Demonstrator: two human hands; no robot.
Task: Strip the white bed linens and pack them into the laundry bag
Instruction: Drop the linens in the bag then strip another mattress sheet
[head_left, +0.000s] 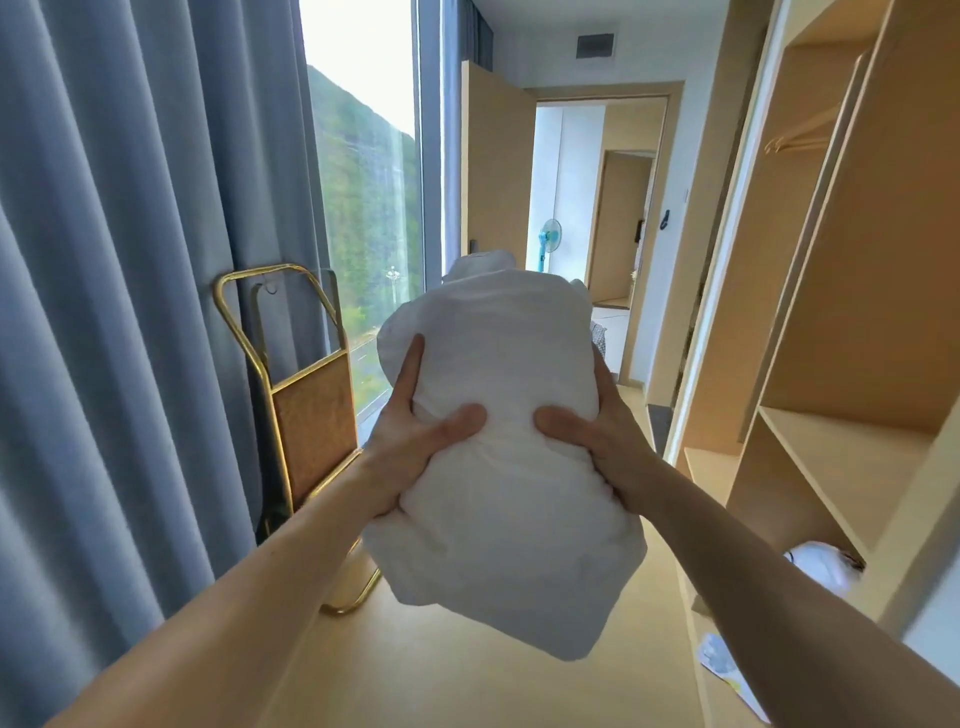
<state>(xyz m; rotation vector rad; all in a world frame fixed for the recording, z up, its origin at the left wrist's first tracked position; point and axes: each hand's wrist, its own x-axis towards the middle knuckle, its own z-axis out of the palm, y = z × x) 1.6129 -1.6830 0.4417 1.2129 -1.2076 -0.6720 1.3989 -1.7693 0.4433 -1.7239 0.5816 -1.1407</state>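
Head camera: a person holds a wadded bundle of white bed linens (498, 467) up in the air ahead of them, off the bed and clear of the floor (457, 680). The left hand (415, 447) grips the bundle's left flank, thumb dug into the cloth and a finger laid up its side. The right hand (597, 447) clamps the opposite flank, thumb pressed into the front and fingers wrapped behind, out of sight. Left of the bundle a gold-framed luggage rack (296, 384) leans against a grey-blue curtain (130, 260), with a tall window (363, 182) beyond. Right of the bundle stands an open wardrobe (841, 364), and behind the bundle a doorway (597, 208) opens to another room. No laundry bag can be identified; a crumpled white object (821, 566) on the wardrobe's low shelf, below and right of the bundle, may or may not be one. Both hands squeeze only the bundle's middle, so the loose lower folds could sag free, trail on the floor or snag the rack. The mass also hides the path directly ahead.
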